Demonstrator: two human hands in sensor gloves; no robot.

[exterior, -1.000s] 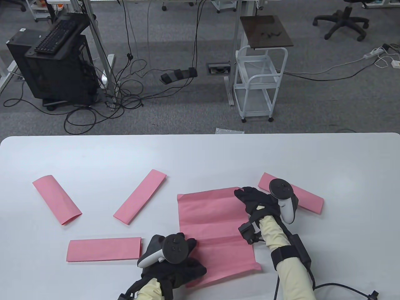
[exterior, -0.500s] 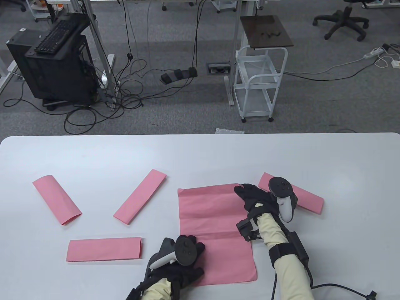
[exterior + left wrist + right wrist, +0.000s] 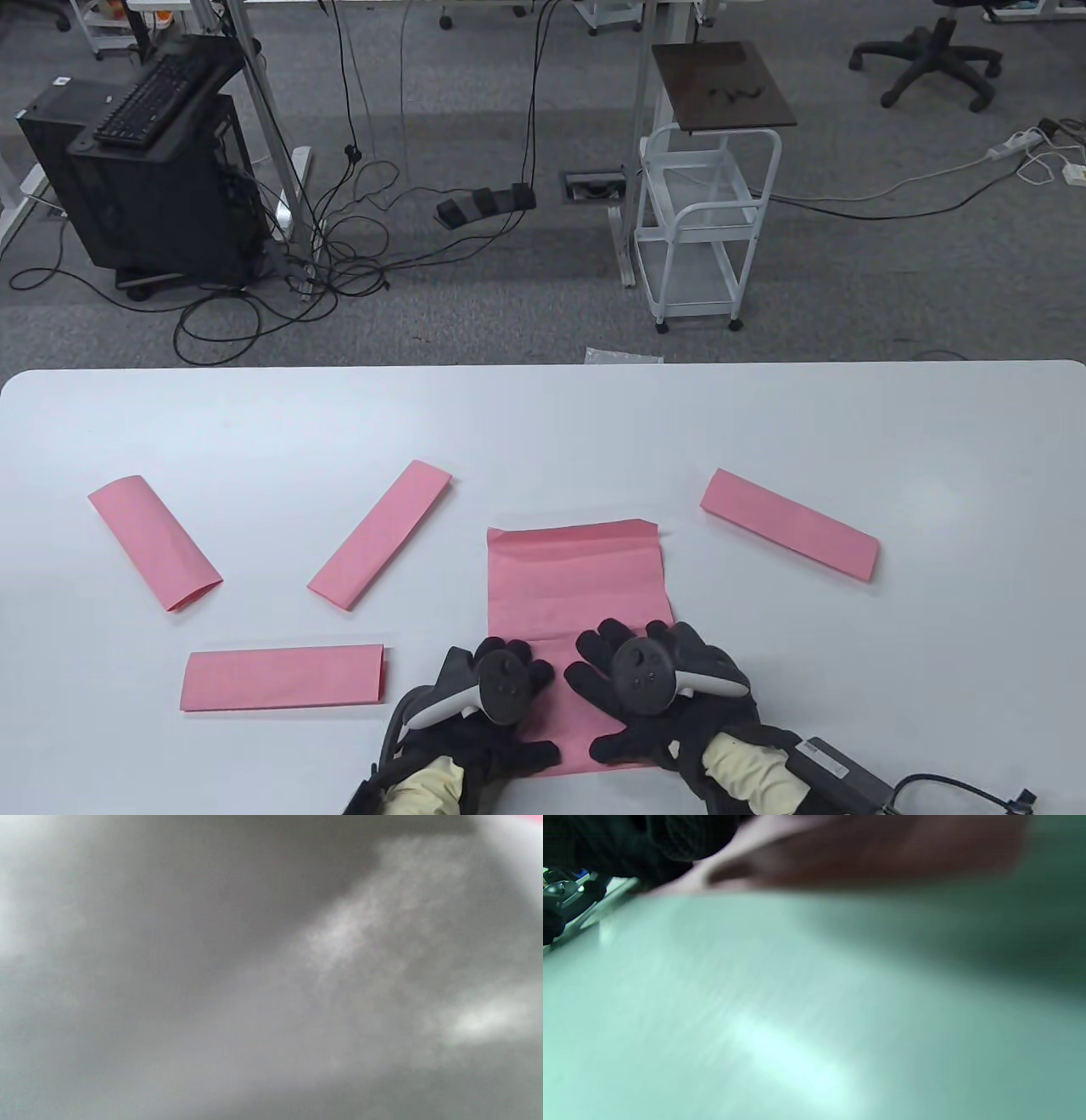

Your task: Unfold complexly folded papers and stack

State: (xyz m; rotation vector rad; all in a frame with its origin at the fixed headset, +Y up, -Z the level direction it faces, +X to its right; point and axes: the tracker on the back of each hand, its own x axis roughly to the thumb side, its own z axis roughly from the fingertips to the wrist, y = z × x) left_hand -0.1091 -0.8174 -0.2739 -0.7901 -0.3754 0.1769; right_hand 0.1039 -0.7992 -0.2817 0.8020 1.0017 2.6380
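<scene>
While your wrist views blur to grey, the table view shows your left hand [image 3: 492, 709] and right hand [image 3: 657, 696], fingers spread, pressing the open pink paper's [image 3: 577, 577] near end.

Both gloved hands lie side by side at the near edge of the table view, palms down with fingers spread and pointing away from the person. The left hand [image 3: 488, 709] sits just beside the right hand [image 3: 657, 696], each with a tracker strapped on its back and a pale sleeve at the wrist. The right wrist view shows only dark gloved fingers [image 3: 649, 840] at its top left; the left wrist view is blurred grey.
</scene>
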